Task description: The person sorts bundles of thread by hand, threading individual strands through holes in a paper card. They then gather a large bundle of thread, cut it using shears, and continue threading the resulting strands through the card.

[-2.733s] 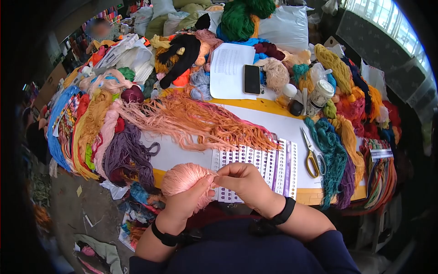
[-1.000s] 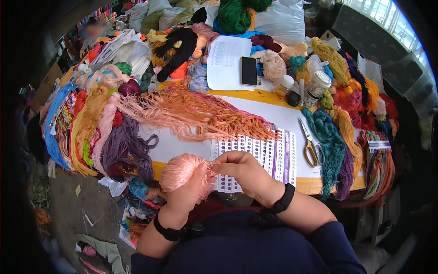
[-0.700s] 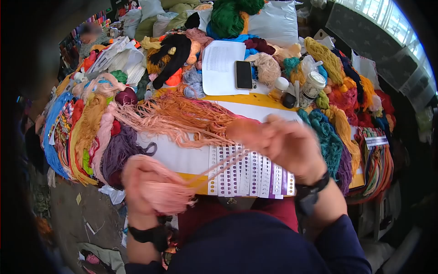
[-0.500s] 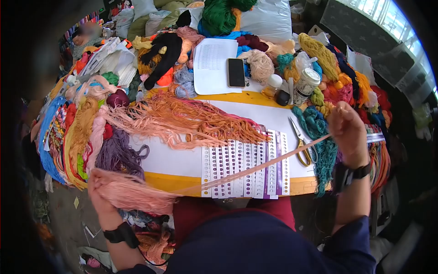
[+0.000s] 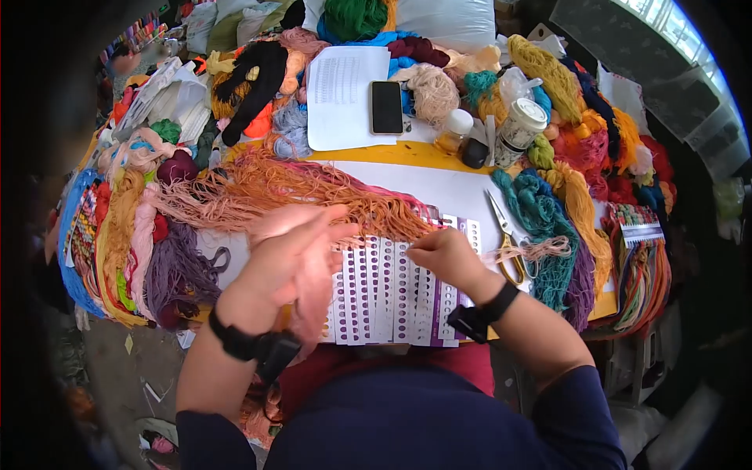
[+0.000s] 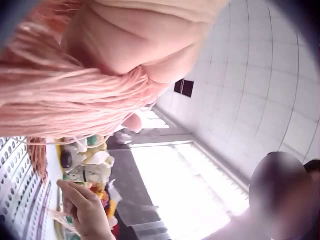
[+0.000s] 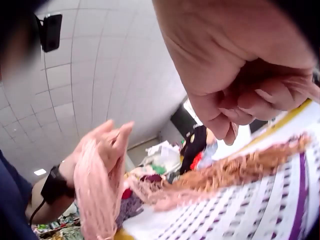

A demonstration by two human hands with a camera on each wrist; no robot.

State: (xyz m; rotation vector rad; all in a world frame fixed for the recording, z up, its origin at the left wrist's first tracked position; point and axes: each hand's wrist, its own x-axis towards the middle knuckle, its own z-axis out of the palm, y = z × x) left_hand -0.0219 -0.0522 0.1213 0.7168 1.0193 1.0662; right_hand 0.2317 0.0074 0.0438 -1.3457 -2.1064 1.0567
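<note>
From my left hand (image 5: 290,243) hangs a skein of pale pink yarn (image 5: 312,301). In the right wrist view this skein (image 7: 97,195) drapes down from between thumb and fingers. My right hand (image 5: 450,254) has its fingers curled, over the white cards with punched holes (image 5: 392,290). Thin pink strands (image 5: 540,249) trail behind it, above the scissors (image 5: 513,262); the right wrist view has them leaving the side of the fist. On the cards' far edge lies a spread of orange and pink threads (image 5: 337,196), partly hidden behind the left fingers.
Coloured yarn hanks crowd both table sides, purple (image 5: 184,262) at left and teal (image 5: 533,207) at right. Toward the back lie a phone (image 5: 386,108) and a printed sheet (image 5: 341,98). A lidded cup (image 5: 521,129) and a small bottle (image 5: 454,129) stand nearby.
The strand stretched between the hands half a second ago is slack now. Both hands have come back inward over the cards, and loose strands trail from the right hand.
</note>
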